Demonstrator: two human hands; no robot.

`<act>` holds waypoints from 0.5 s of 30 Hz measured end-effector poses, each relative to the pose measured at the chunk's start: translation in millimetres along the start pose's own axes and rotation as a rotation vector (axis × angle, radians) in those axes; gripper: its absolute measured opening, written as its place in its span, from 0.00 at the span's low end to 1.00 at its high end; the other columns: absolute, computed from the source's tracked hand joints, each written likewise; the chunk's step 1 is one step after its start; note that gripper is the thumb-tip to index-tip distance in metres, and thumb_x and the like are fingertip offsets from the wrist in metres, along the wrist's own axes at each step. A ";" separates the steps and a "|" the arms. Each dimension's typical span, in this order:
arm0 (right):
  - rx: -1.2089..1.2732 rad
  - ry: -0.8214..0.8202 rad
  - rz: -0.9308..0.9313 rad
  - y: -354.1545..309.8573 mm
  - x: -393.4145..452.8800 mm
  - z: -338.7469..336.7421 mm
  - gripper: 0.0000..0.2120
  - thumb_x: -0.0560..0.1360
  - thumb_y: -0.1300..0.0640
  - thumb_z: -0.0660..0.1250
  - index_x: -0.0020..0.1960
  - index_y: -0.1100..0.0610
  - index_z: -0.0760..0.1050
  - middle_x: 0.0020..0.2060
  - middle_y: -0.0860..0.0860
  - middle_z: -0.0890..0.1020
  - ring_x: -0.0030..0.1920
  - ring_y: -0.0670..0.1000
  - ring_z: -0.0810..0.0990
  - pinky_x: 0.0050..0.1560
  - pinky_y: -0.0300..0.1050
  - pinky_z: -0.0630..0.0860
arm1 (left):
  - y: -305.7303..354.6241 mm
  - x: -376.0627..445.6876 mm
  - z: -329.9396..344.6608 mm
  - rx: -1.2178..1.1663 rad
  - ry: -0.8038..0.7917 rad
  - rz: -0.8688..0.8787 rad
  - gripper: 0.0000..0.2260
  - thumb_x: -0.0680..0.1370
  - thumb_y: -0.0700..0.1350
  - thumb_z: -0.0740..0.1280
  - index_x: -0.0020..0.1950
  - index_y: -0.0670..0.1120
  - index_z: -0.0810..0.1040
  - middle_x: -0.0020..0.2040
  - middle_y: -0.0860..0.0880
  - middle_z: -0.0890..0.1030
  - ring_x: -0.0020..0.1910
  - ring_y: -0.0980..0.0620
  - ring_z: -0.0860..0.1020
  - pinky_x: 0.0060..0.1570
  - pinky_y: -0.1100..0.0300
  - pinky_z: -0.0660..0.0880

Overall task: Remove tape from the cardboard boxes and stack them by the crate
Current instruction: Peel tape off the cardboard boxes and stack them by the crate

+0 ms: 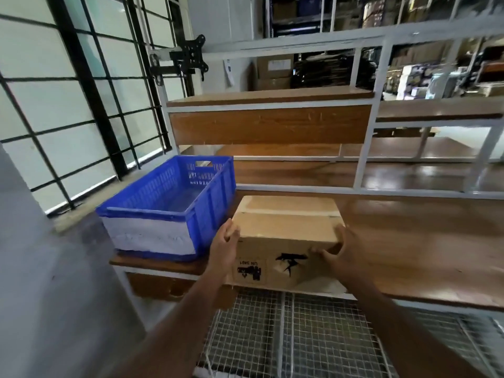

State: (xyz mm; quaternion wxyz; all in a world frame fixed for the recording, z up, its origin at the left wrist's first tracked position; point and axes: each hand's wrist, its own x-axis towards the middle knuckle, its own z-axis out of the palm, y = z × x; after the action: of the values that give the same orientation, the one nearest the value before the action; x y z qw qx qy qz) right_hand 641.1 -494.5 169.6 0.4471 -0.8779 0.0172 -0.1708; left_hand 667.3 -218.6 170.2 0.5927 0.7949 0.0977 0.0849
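Box (286, 233) between hands (beside crate (174, 203))

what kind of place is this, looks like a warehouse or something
Most likely a warehouse packing station: shelving stacked with cartons in the background, a wooden workbench in a white metal frame, and a blue plastic crate beside a taped cardboard box.

One cardboard box (287, 236) and one blue crate (174, 203) are counted on the wooden bench (425, 249). Two hands are recorded: one left hand (225, 245), one right hand (342, 255). One black bracket (188, 57) is mounted above.
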 end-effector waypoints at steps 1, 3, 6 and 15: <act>-0.030 0.004 0.015 -0.1 5.7 4.8 0.39 0.67 0.51 0.80 0.72 0.59 0.66 0.63 0.53 0.69 0.56 0.48 0.68 0.49 0.35 0.68 | -2.6 10.3 0.7 0.013 -0.022 0.009 0.25 0.82 0.58 0.61 0.79 0.56 0.63 0.77 0.51 0.67 0.66 0.54 0.69 0.60 0.56 0.71; -0.101 0.003 0.064 0.7 14.3 15.4 0.42 0.67 0.49 0.79 0.74 0.59 0.64 0.69 0.56 0.67 0.63 0.53 0.69 0.59 0.46 0.71 | -10.4 28.5 2.3 0.079 -0.086 0.023 0.27 0.81 0.59 0.63 0.79 0.58 0.61 0.78 0.50 0.65 0.71 0.50 0.69 0.68 0.46 0.71; -0.236 0.008 0.107 3.2 26.1 27.3 0.44 0.67 0.43 0.78 0.75 0.58 0.62 0.74 0.58 0.62 0.72 0.58 0.63 0.69 0.55 0.66 | -16.4 44.4 2.0 0.217 -0.176 0.116 0.36 0.76 0.66 0.66 0.80 0.57 0.57 0.80 0.50 0.61 0.75 0.48 0.65 0.72 0.45 0.67; -0.673 -0.340 -0.253 -34.5 66.3 56.5 0.39 0.75 0.38 0.66 0.79 0.52 0.56 0.79 0.49 0.58 0.78 0.49 0.52 0.78 0.48 0.44 | 12.6 89.3 22.1 1.032 -0.427 0.736 0.44 0.76 0.63 0.68 0.83 0.48 0.48 0.83 0.50 0.48 0.81 0.53 0.46 0.78 0.53 0.41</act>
State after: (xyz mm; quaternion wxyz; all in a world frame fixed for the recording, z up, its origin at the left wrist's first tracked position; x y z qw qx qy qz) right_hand 717.0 -442.0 185.1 0.1063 -0.9863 -0.1101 -0.0617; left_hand 759.9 -219.7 177.7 0.0752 0.9574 -0.2713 0.0647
